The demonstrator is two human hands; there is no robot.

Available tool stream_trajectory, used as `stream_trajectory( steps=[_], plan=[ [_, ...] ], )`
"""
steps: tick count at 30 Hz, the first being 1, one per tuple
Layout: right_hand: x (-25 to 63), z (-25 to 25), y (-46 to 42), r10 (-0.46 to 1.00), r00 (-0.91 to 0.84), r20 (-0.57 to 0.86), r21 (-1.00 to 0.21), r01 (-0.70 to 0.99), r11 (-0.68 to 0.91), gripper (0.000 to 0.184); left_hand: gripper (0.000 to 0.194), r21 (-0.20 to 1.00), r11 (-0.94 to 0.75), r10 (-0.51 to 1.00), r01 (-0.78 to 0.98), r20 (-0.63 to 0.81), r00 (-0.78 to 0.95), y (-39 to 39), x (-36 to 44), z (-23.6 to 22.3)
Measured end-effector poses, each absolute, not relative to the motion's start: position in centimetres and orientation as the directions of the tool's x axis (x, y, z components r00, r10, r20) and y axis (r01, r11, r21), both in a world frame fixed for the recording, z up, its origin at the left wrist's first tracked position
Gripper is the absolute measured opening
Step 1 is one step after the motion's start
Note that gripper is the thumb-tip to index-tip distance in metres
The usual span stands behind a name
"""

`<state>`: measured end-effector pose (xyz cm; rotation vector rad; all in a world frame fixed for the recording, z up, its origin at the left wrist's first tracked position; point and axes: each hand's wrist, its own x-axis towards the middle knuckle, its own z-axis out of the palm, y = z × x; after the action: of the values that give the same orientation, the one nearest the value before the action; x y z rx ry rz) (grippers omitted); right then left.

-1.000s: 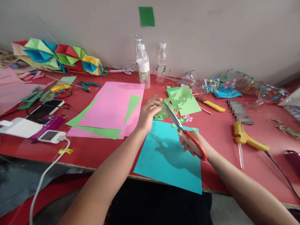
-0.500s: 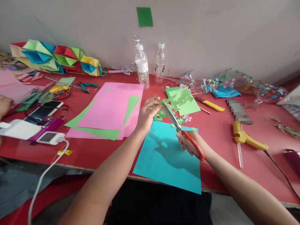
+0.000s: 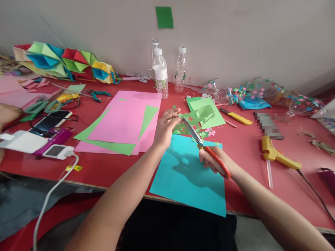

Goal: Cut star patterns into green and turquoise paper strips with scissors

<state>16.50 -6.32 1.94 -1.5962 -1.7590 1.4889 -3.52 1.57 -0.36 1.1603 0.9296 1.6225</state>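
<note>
My right hand (image 3: 213,158) is wrapped round the red handles of a pair of scissors (image 3: 193,130). The long metal blades point up and left and look nearly closed. Their tips are at the fingertips of my left hand (image 3: 167,127), which pinches a small piece of green paper (image 3: 180,115), mostly hidden by the fingers. Below both hands a blue sheet of paper (image 3: 188,184) lies at the table's front edge. Just beyond it are cut green scraps and small paper stars (image 3: 210,132), pink and green. Light green sheets (image 3: 209,118) lie behind the blades.
Pink paper (image 3: 117,122) with green pieces lies left. Plastic bottles (image 3: 161,80) stand by the wall. A yellow cutter (image 3: 239,118) and a glue gun (image 3: 281,158) lie right. Far left are a phone (image 3: 51,122), a power bank (image 3: 22,146) and another person's hand (image 3: 9,115).
The view has shifted slightly. My hands, the scissors and the green piece hold almost the same position. The other person's hand at the left edge reaches slightly farther in.
</note>
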Motion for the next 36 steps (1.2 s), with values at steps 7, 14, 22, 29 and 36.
stream_trajectory(
  steps=[7,14,22,29,36],
  plan=[
    [16.61,1.98,-6.35,0.861,-0.373,-0.346,-0.873,0.464,-0.149,0.052,0.009,0.925,-0.246,0.968,-0.29,0.222,-0.116,1.44,-3.56,-0.09],
    [16.65,2.14,-6.33,0.856,-0.383,-0.346,-0.874,0.463,-0.146,0.052,0.01,0.918,-0.271,0.962,-0.291,0.247,-0.117,1.42,-3.56,0.13],
    [16.44,2.29,-6.38,0.861,-0.314,-0.4,-0.843,0.495,-0.211,0.051,0.009,0.922,-0.269,0.963,-0.28,0.249,-0.105,1.64,-3.71,-0.23],
    [16.2,2.6,-6.39,0.871,-0.272,-0.408,-0.828,0.513,-0.227,0.05,0.009,0.938,-0.21,0.978,-0.275,0.197,-0.072,1.64,-3.73,-0.44],
    [16.47,1.75,-6.03,0.925,-0.265,-0.271,-0.914,0.371,-0.162,0.048,0.011,0.909,-0.134,0.988,-0.395,0.092,-0.125,1.82,-3.63,-0.02]
  ],
)
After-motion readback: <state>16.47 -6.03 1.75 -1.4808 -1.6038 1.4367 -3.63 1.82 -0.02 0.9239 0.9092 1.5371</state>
